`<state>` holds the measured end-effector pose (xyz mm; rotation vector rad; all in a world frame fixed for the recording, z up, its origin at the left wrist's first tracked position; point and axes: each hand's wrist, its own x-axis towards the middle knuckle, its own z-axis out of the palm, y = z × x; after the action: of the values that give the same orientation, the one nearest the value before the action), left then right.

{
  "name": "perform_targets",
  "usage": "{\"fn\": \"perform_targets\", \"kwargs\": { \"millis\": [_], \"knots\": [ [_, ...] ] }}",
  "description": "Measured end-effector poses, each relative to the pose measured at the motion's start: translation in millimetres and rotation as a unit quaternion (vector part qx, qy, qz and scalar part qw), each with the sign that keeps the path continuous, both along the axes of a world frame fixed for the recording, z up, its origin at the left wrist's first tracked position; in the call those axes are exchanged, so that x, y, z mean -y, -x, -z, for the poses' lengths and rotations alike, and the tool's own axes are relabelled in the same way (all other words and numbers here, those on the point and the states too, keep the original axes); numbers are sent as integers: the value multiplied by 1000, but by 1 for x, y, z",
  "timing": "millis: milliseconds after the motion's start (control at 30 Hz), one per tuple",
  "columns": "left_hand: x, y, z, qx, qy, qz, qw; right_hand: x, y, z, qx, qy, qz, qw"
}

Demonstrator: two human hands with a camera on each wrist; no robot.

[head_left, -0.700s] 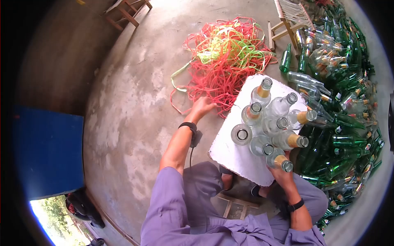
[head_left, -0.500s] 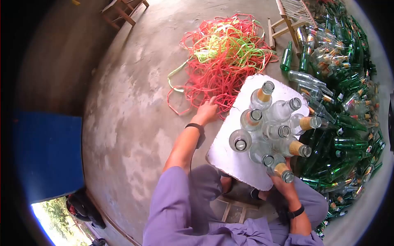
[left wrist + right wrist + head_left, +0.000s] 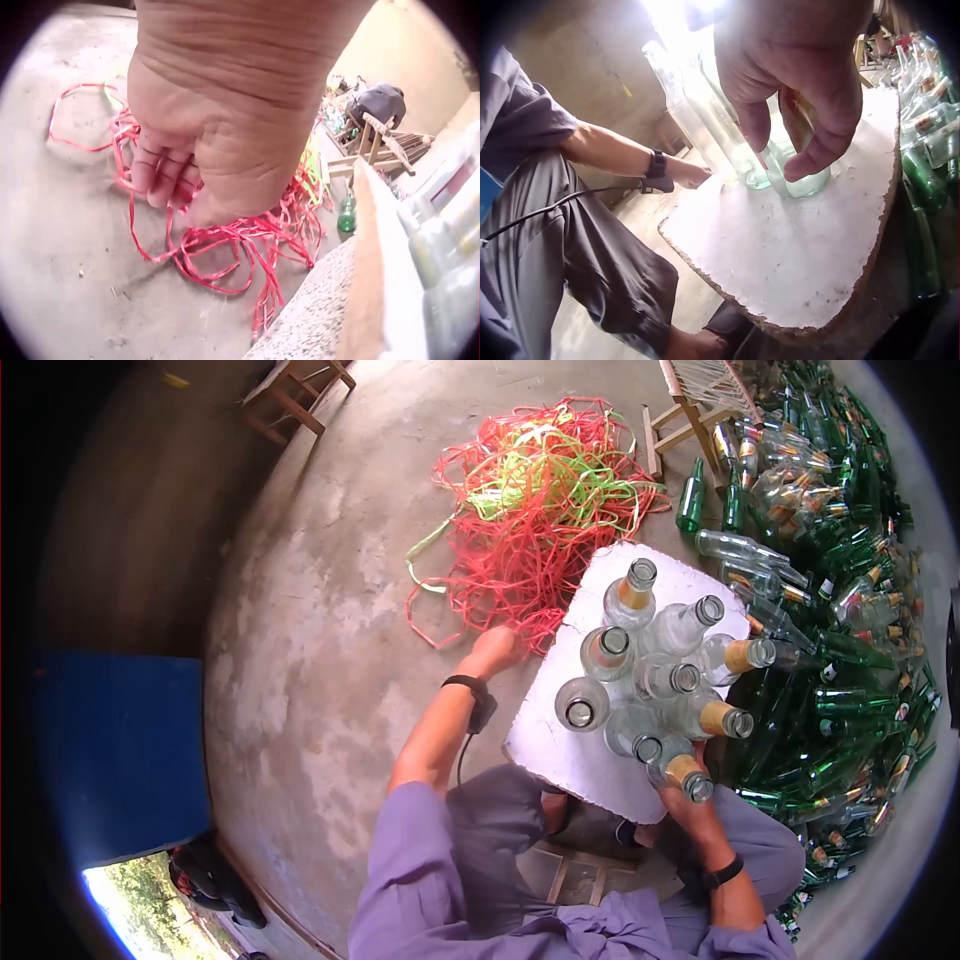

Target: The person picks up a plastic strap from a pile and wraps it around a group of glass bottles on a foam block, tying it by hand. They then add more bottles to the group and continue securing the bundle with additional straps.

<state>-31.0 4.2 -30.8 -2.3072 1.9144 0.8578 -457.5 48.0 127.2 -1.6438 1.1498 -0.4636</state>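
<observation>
We sit at a rough-edged white bench [image 3: 545,745] on stained concrete [image 3: 310,690].
Our left hand's [image 3: 495,650] fingers bend beside tangled red strands [image 3: 515,565], any grip hidden; clear glass bottles [image 3: 628,598] stand clustered on the bench; our right hand's [image 3: 692,810] fingers pinch the nearest bottle [image 3: 674,756]; green bottles [image 3: 850,703] sprawl right, partly overlapped.

White slab [image 3: 545,745], centre right; red and lime-green strips [image 3: 520,560], upper centre; blue panel [image 3: 120,750], lower left; mauve shirt [image 3: 415,860], plain, bottom.
</observation>
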Motion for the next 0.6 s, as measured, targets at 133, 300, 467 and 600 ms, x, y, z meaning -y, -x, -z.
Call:
{"fn": "perform_targets", "kwargs": {
  "millis": [133,300,467,600],
  "knots": [
    [3,-29,-87,-156,90,-143,973,0,-5,-7,4,65,-4,998],
    [14,-75,-207,-335,228,-246,880,-6,1,0,-53,48,5,997],
    [-10,-63,-367,-483,414,-215,741,-9,9,-1,-104,68,-18,992],
    [-34,-60,-420,-482,450,-206,723,-16,18,2,-96,90,-10,991]
  ]
}}
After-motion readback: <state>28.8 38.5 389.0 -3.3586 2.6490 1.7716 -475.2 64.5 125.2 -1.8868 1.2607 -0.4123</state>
